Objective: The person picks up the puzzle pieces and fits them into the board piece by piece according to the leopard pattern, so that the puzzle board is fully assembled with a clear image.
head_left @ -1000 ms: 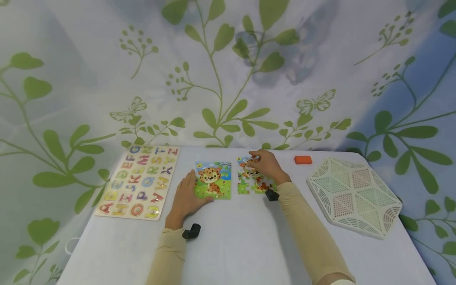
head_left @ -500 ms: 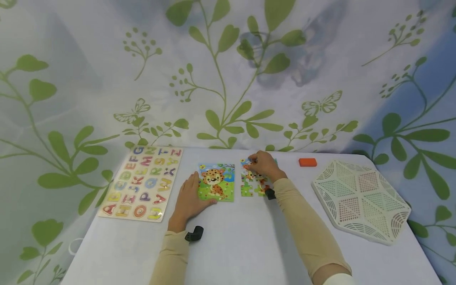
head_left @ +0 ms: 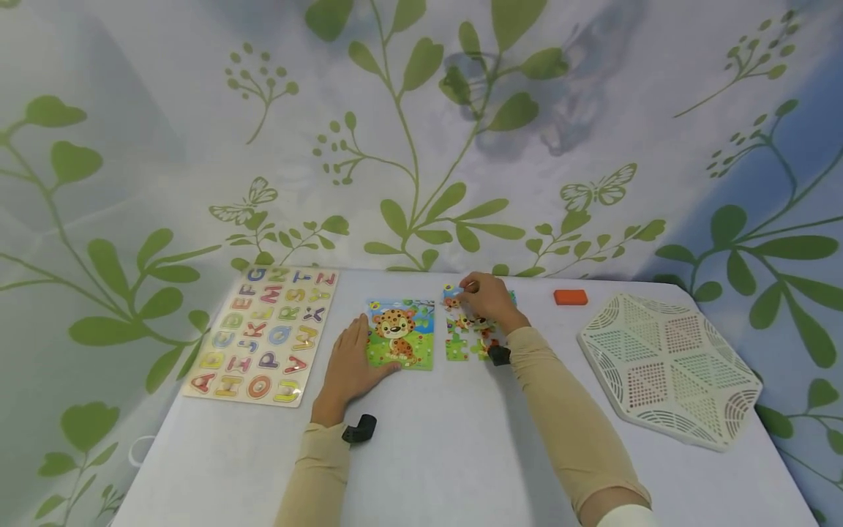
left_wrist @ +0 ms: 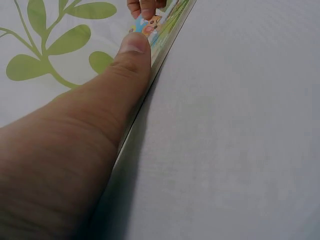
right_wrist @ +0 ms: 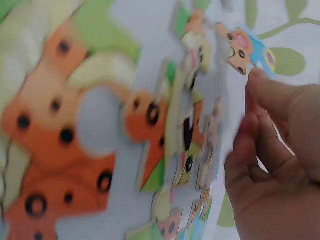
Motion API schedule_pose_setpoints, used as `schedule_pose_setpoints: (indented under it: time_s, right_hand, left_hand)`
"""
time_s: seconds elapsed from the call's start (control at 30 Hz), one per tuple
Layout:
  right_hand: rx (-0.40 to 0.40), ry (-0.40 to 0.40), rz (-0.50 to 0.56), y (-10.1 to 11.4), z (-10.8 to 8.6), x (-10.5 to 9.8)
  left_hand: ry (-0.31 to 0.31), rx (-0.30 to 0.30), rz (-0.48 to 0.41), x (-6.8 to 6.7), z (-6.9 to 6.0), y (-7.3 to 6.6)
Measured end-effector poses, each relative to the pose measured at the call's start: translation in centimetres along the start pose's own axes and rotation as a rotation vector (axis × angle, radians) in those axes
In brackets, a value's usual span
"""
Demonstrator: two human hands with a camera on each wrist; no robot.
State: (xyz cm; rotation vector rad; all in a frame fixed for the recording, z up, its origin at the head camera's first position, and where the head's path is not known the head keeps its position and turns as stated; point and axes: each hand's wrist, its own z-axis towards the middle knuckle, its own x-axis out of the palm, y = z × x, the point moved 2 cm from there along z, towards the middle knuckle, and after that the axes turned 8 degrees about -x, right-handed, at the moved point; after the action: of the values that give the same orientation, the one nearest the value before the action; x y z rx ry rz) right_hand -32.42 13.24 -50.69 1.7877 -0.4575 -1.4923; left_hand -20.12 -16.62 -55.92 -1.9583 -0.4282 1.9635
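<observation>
My right hand [head_left: 490,298] pinches a jigsaw puzzle piece [right_wrist: 246,50] between thumb and fingertips. The piece is blue and orange with part of a leopard's ear, and it is lifted at the top left corner of the loose leopard puzzle [head_left: 459,348]. Several other pieces lie under and beside this hand, some with gaps between them; the hand hides part of them. To the left, my left hand [head_left: 347,366] rests at a leopard picture board [head_left: 398,337], fingers straight along its left edge. Its thumb [left_wrist: 132,55] lies at the board's near edge.
A wooden alphabet board [head_left: 260,337] lies at the table's left. An orange block [head_left: 570,297] sits at the back right, beyond a white patterned hexagonal board [head_left: 668,369]. Leaf-printed cloth [head_left: 421,146] rises behind the white table [head_left: 435,454].
The pinched puzzle piece has moved left and away from the person, over the puzzle's top left corner. My left hand stays at the picture board; the head view has shifted slightly.
</observation>
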Motion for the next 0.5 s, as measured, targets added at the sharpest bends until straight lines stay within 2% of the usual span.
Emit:
schedule_pose_setpoints:
  time_s: [0.17, 0.27, 0.4, 0.5]
  right_hand:
    - [-0.021, -0.011, 0.094, 0.0, 0.4, 0.6]
    - [0.001, -0.028, 0.146, 0.6, 0.4, 1.2]
    - [0.027, -0.035, 0.239, 1.6, 0.5, 2.8]
    - [0.012, -0.031, 0.285, 2.7, 0.7, 4.4]
  left_hand:
    - [0.009, -0.01, 0.006, -0.1, 0.1, -0.1]
    - [0.009, -0.011, 0.005, 0.0, 0.2, -0.1]
    - [0.011, -0.007, -0.001, -0.1, 0.1, -0.2]
    - [0.007, -0.011, 0.004, -0.1, 0.0, -0.2]
